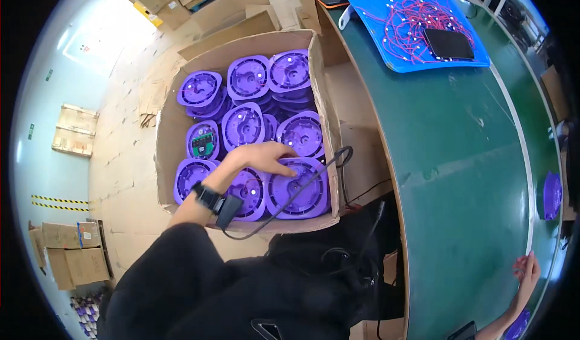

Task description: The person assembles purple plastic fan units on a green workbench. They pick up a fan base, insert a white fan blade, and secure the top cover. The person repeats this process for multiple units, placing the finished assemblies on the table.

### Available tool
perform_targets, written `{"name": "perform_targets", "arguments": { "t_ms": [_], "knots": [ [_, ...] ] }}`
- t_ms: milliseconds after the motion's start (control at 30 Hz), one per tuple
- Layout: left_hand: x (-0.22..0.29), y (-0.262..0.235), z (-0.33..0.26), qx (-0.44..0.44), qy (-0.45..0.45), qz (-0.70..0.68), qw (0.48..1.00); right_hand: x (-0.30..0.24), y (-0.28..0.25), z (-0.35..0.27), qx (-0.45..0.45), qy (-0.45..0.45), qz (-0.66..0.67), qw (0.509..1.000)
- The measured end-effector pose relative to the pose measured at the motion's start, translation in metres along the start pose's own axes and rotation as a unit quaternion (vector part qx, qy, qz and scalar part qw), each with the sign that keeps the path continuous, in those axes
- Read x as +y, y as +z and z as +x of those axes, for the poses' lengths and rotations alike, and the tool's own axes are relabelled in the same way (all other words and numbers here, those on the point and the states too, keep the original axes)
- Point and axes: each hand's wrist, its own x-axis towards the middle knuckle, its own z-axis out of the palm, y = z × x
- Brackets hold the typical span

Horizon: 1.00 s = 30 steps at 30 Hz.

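My left hand (269,158) reaches into an open cardboard box (319,92) packed with purple plastic housings, rounded and dish-like. It grips the far rim of the front right housing (297,190), thumb on its face; the other fingertips partly disappear at the gap behind. A black strapped device (212,202) with a cable sits on that wrist. My right hand (526,272) is at the lower right, over the far side of the green table (450,201). Its fingers are bent and apart, and I see nothing in them. Beside its forearm is a dark device (463,331), cut off by the picture's edge.
A blue tray (396,64) of tangled red wires (417,22) and a black phone (448,43) lies at the table's far end. One purple housing (552,196) stands near the right edge. One boxed housing carries a green circuit board (202,142). Cardboard boxes (75,252) lie left.
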Motion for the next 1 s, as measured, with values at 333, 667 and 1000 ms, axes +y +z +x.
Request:
{"name": "perform_targets", "arguments": {
  "t_ms": [333,667,1000],
  "knots": [
    [0.019,-0.013,0.012,-0.003,0.026,0.167,0.986,-0.03,-0.002,-0.036,-0.003,-0.058,-0.013,0.998],
    [0.021,-0.021,-0.005,0.059,0.056,0.039,0.996,-0.024,-0.015,-0.04,0.009,-0.064,-0.045,0.997],
    [-0.025,-0.085,-0.035,0.394,0.143,-0.539,0.73,-0.031,-0.009,-0.044,0.006,-0.069,-0.036,0.997]
  ]
}}
